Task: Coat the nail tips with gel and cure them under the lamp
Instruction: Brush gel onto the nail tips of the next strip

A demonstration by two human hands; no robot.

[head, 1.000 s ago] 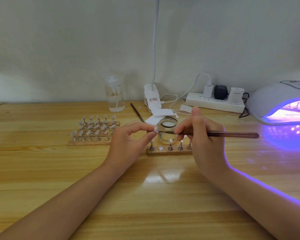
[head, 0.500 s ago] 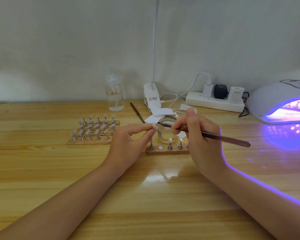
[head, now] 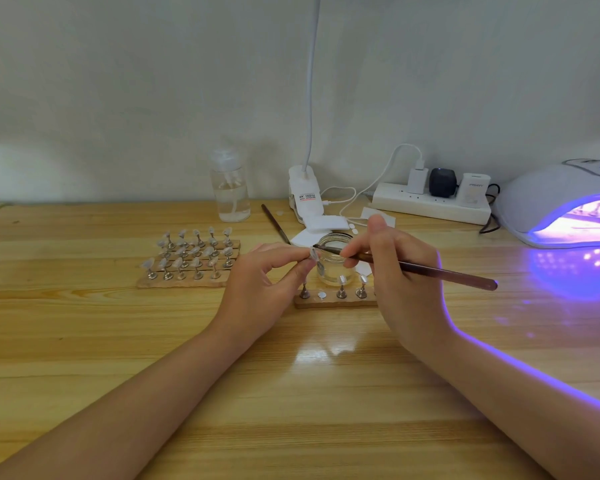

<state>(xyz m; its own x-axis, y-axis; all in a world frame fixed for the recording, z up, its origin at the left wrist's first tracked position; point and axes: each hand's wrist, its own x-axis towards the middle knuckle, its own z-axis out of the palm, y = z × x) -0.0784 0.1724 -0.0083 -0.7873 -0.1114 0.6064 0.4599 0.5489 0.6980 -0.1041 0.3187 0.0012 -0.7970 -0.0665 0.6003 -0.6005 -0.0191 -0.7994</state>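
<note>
My left hand (head: 262, 291) pinches a small clear nail tip (head: 314, 253) between thumb and forefinger, just left of the open glass gel jar (head: 336, 263). My right hand (head: 400, 284) grips a dark brown brush (head: 426, 270) like a pen, and its bristle end touches the held tip. In front of the jar lies a small wooden holder strip (head: 335, 300) with a few tips on metal stands and one bare magnet spot. The white curing lamp (head: 565, 202) glows purple at the far right, with a holder strip inside it.
A wooden block (head: 189, 261) with several nail tips on stands sits to the left. Behind are a clear pump bottle (head: 230, 188), a clip lamp base (head: 305, 195), a second brush (head: 274, 223), white wipes (head: 326, 225) and a power strip (head: 430, 202) with plugs and cables.
The brush tip has come out of the jar and moved left onto the nail tip, its handle dropping lower on the right. My left hand stays in place.
</note>
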